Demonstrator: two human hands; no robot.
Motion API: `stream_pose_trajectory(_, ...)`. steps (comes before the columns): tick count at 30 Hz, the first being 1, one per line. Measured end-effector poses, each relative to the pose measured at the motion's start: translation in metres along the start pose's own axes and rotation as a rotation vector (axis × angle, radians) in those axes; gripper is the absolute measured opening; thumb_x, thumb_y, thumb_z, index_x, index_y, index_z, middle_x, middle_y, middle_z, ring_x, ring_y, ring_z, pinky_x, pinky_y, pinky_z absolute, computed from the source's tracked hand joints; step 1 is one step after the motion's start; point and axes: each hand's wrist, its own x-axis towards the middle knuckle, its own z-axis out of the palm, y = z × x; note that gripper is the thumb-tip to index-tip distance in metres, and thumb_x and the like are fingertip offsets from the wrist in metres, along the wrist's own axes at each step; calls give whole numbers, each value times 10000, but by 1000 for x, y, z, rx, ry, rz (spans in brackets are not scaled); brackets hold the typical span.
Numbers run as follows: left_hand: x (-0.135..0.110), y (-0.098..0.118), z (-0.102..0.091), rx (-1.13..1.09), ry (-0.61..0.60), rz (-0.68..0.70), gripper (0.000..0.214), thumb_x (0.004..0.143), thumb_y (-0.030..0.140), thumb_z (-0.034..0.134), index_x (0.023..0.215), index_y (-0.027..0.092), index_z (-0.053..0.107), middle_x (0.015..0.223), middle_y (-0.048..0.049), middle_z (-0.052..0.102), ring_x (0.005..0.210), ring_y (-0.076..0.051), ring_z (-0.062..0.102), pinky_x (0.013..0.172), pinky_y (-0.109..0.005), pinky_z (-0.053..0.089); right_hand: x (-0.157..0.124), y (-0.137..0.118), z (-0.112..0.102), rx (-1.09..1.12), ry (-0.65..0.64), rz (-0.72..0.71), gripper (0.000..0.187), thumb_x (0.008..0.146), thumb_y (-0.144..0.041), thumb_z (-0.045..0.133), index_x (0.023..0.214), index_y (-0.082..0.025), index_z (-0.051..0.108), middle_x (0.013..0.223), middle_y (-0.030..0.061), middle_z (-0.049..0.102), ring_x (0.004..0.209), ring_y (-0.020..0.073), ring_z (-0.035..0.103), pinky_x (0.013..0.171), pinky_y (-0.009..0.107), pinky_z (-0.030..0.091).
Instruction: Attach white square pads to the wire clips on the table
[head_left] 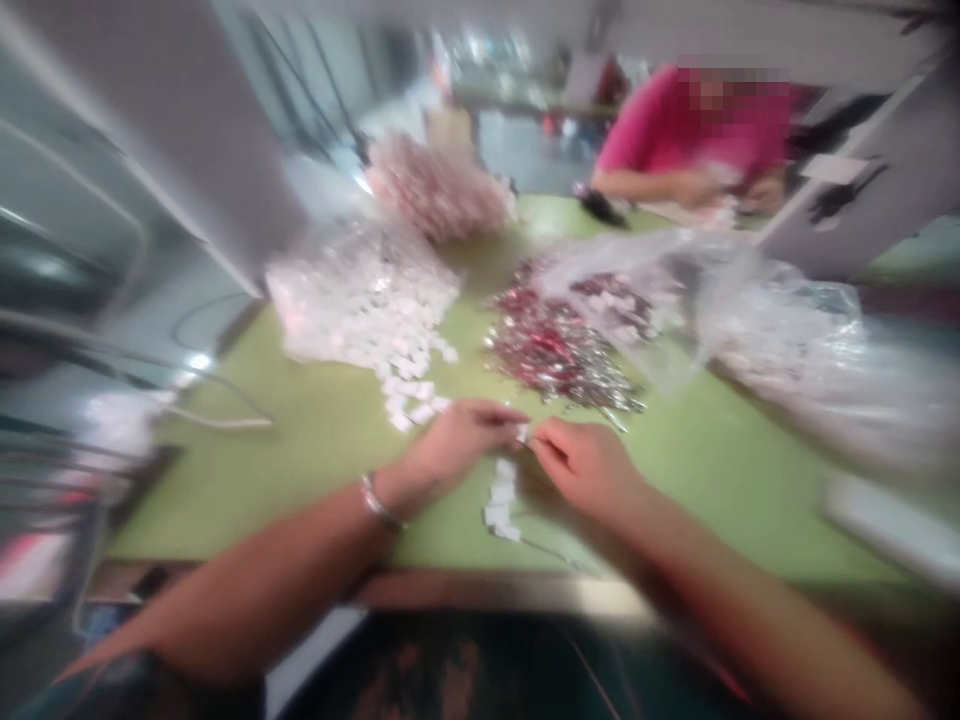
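Meeting over the green worktop (315, 470) near its front edge, the left hand (457, 440) and right hand (585, 465) are seen pinched together on a small white piece (523, 432). A row of white pieces (501, 502) is laid just below; a white heap (375, 300) and a red-silver heap (555, 350) are seen behind.

A small white piece (523, 432) sits just below the middle of the frame, pinched between the fingertips of the left hand (457, 445) and the right hand (589, 468). Blur hides its exact shape. Directly beneath it, a short strip (501, 503) of similar white pieces trails down toward the lower centre.
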Motion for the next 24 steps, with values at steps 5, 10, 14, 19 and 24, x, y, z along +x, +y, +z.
stream_pose_trajectory(5, 4, -4, 2, 99, 66, 52, 261, 756, 272, 734, 997, 171, 753, 870, -86, 747, 796, -181, 678, 798, -343, 545, 5, 0, 16, -164, 70, -6, 260, 933, -249, 418, 731, -185, 569, 588, 15, 595, 509, 124, 437, 540, 274, 201)
stream_pose_trajectory(10, 14, 25, -18, 672, 62, 279, 310, 843, 317, 640, 1133, 229, 707, 1036, -70, 710, 923, -201, 646, 876, -370, 515, 10, 7, 18, -114, -25, 48, 222, 920, -258, 484, 752, -192, 614, 669, 19, 630, 580, 134, 498, 566, 260, 255)
stream_pose_trajectory(14, 31, 36, -48, 1285, 404, 422, 412, 911, 333, 533, 1266, 140, 609, 1166, -172, 606, 1134, -321, 510, 978, -499, 413, 7, 11, 18, 17, -113, -59, 197, 929, -297, 525, 899, -207, 698, 849, 39, 652, 746, 150, 566, 652, 253, 350)
stream_pose_trajectory(19, 39, 27, -62, 1613, 246, 290, 285, 915, 242, 473, 973, 111, 720, 929, -178, 639, 965, -317, 549, 852, -447, 424, 8, 25, 5, 179, -239, -235, 270, 966, -333, 480, 946, -218, 724, 839, 30, 634, 775, 140, 573, 707, 258, 406)
stream_pose_trajectory(24, 37, 25, -59, 1534, 272, 357, 252, 879, 255, 521, 921, 146, 744, 886, -136, 660, 949, -297, 571, 851, -434, 413, 37, 42, -23, -100, 2, -31, 215, 903, -251, 529, 849, -203, 732, 884, 45, 657, 769, 169, 569, 680, 288, 388)
